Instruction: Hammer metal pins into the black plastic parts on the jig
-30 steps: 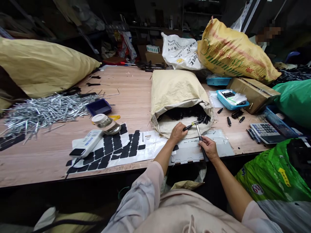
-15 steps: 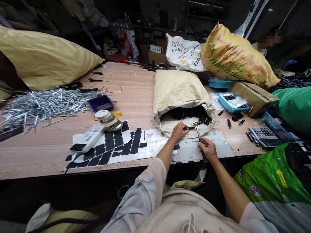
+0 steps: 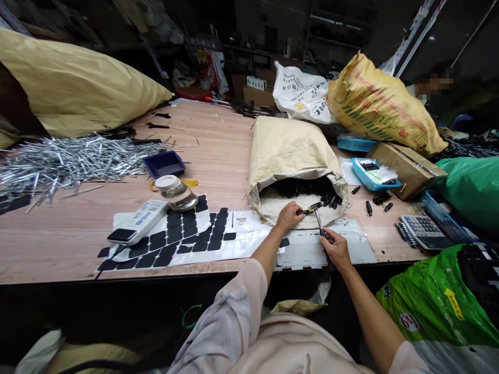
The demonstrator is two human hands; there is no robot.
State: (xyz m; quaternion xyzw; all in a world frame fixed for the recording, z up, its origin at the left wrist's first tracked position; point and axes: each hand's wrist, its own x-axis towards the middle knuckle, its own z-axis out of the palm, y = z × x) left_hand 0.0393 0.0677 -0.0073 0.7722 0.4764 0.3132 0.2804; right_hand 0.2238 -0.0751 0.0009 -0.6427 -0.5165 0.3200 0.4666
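My right hand point(image 3: 338, 250) is closed around the black grip of a small hammer point(image 3: 319, 223). Its metal shaft slants up and to the left, and yellow shows at its head. My left hand point(image 3: 289, 216) pinches a slim black part point(image 3: 302, 212), whose tip meets the hammer head or lies right beside it; I cannot tell which. Both hands are in front of the open mouth of a beige woven sack point(image 3: 290, 143) lying on the table. Black pieces point(image 3: 329, 198) fill the sack's opening. Under my hands lies a grey-white sheet point(image 3: 302, 249).
To the left are a heap of metal rods point(image 3: 74, 161), a dark blue tray point(image 3: 164, 163), a glass jar point(image 3: 177, 193) and a white device point(image 3: 138, 222). To the right lie a calculator point(image 3: 423, 231), a blue basket point(image 3: 374, 174) and a cardboard box point(image 3: 407, 169). A green bag point(image 3: 436, 291) stands near my right arm.
The view has shifted a little. Both hands keep their hold on the black part and the hammer in front of the sack, with only a slight change in the hammer's angle.
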